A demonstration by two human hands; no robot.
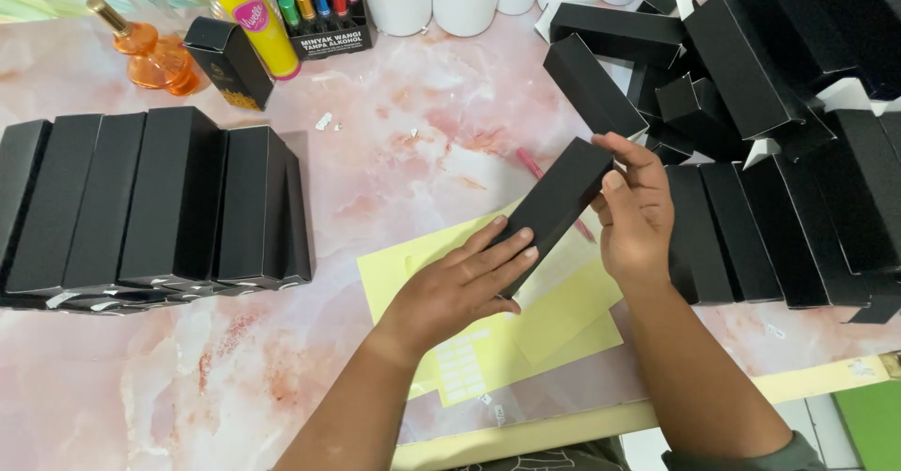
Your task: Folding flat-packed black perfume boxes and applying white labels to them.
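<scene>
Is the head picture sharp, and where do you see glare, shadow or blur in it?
Head view: even, soft light; the black box held by the left hand and right hand is sharp, without motion blur. Faint sheen on the row of black boxes at left; only soft shadows fall on the pink marble table. Slight wide-angle stretching near the edges.

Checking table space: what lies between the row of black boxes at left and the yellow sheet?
Head view: only bare pink marble tabletop between the row of boxes and the yellow sheet.

Both hands hold one slim black box [554, 210] between black box rows left [150, 199] and right [779, 218], over yellow label sheets [488, 340]
</scene>
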